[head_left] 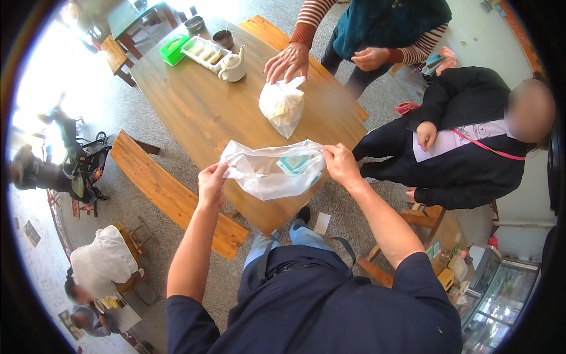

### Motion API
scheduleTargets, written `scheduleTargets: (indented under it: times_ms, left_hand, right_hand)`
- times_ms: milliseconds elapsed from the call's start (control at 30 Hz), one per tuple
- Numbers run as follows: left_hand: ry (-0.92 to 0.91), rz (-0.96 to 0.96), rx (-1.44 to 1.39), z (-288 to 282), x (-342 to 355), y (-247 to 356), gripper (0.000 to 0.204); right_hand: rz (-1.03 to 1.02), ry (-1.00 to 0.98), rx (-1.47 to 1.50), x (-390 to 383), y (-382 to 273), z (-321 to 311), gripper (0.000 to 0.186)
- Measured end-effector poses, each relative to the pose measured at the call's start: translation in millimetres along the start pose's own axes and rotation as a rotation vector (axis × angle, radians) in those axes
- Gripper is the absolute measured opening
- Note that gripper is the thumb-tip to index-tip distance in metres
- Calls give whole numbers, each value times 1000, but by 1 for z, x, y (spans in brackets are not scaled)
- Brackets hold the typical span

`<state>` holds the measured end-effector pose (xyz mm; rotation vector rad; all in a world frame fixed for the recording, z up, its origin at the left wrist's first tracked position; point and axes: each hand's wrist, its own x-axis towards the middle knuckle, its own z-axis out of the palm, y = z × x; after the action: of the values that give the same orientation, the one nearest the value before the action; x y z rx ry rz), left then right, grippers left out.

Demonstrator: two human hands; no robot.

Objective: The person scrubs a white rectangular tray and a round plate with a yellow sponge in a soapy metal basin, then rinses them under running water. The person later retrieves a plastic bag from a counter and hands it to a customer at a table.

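Your left hand (211, 184) is pinched shut on one rim of the white plastic bag (272, 171), and your right hand (341, 164) is clamped on the opposite rim, so the bag hangs stretched open between them over the near end of the bench (194, 112). Inside the bag, toward your right hand, sits a small box (293, 163) with a teal patch. The film looks thin, and I judge the main risk is that pulling the rims further apart tears it or lets one edge slip from your fingers; the box would then tip out. Because the bag sits right at the near edge of the bench, anything that falls may miss the wood and drop to the floor by your feet. Beyond the bag, further up the bench, another person's hand (287, 62) rests on the top of a second, knotted bag (282, 106); a sudden tug from you could knock into it. Further beyond the bag stands a white teapot (232, 65), well apart and in little danger.
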<state>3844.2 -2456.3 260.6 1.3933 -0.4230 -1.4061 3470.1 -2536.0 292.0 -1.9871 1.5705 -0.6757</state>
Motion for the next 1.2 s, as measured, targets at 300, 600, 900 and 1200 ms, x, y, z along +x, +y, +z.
scheduleTargets:
  times_ms: [300,600,900,1200]
  left_hand:
    - [55,-199,-414,49,-9,28,18]
    - [7,-194,-189,57,20,12,29]
    - [-52,-133,247,92,5,19,69]
    - [-101,-194,333,113,31,23,77]
  right_hand:
    - [719,-160,988,17,13,0,17]
    - [723,-284,1763,32,55,7,14]
    - [476,-72,1162,35,19,-3,29]
    - [517,25,1057,56,23,15,30]
